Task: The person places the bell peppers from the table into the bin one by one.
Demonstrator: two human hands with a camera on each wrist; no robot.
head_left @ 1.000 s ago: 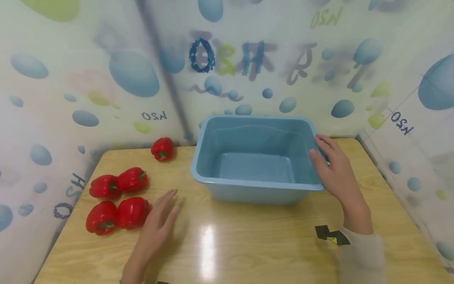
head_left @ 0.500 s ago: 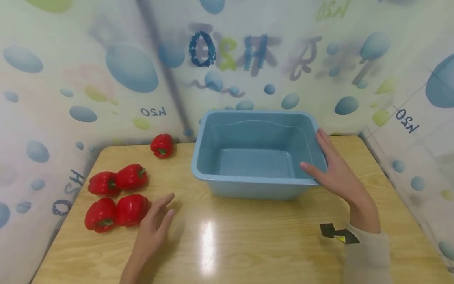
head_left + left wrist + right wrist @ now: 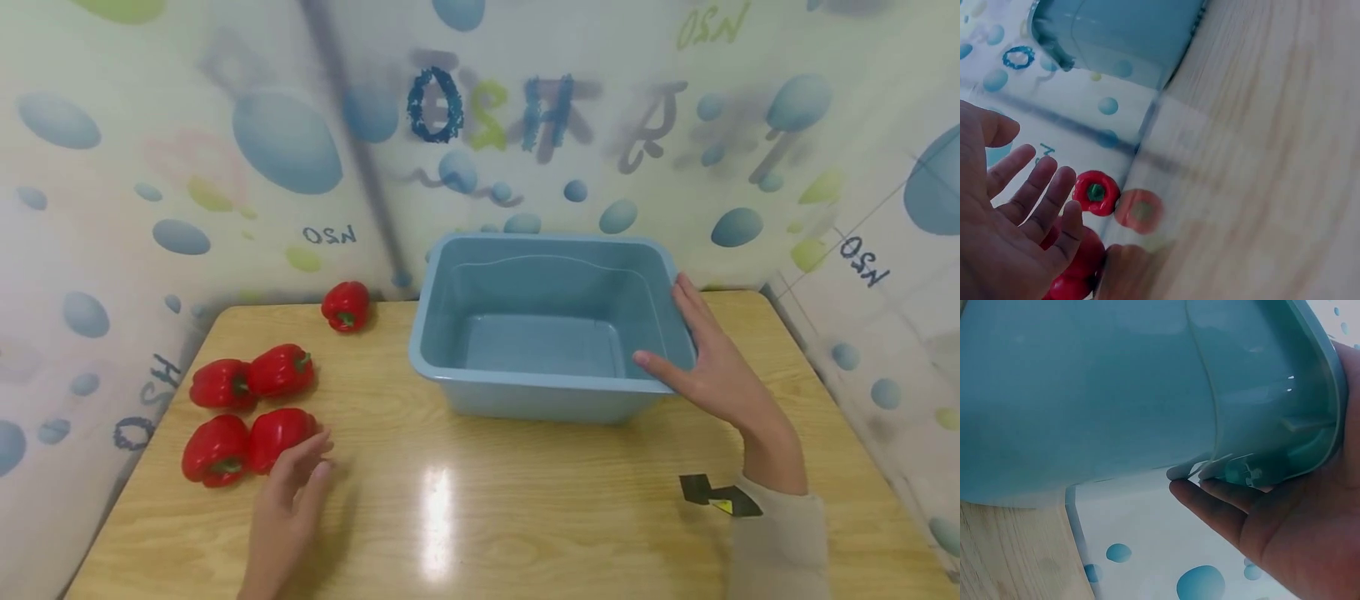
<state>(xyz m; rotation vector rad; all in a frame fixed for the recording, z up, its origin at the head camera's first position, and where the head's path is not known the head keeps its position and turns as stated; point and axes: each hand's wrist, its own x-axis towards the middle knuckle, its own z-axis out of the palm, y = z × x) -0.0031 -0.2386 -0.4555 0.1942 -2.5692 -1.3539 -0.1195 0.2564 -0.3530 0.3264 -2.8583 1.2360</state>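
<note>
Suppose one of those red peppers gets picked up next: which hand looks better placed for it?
Probably the left hand: its palm is empty and it is right beside the nearest red pepper. The right hand grips the blue tub at the end away from that pepper.

head view looks down; wrist views share the tub [image 3: 543, 402].
</note>
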